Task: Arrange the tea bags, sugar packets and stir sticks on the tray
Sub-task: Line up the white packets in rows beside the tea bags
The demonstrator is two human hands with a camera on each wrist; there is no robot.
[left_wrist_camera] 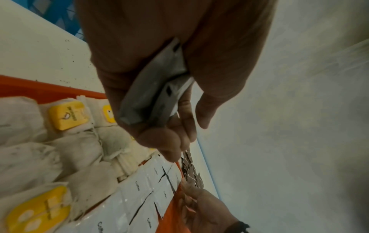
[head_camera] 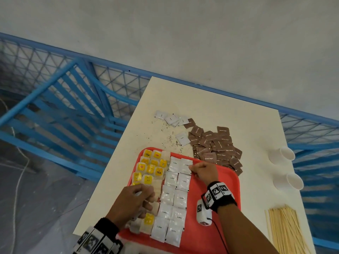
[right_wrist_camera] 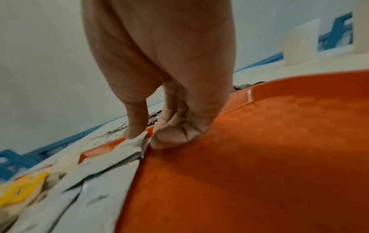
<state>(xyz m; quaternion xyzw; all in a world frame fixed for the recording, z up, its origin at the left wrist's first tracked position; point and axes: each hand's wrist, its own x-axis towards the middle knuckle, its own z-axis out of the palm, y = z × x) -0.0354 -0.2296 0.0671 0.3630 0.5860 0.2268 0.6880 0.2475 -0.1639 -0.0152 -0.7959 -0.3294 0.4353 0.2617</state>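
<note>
Half the red tray [head_camera: 216, 224] is left bare on the right. White packets [head_camera: 173, 197] are laid in two columns running lengthwise. The far packet [right_wrist_camera: 133, 144] is pinched by the right hand [head_camera: 205, 172]; spare packets [left_wrist_camera: 153, 94] are gripped by the left hand [left_wrist_camera: 159, 66].

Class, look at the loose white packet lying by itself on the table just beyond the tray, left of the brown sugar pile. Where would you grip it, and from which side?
The lone white packet lies flat on the table, so nothing can close round it. Probably best to come down from above and pinch its left edge, the side facing away from the brown sugar packets, where the table is bare apart from crumbs.
</note>
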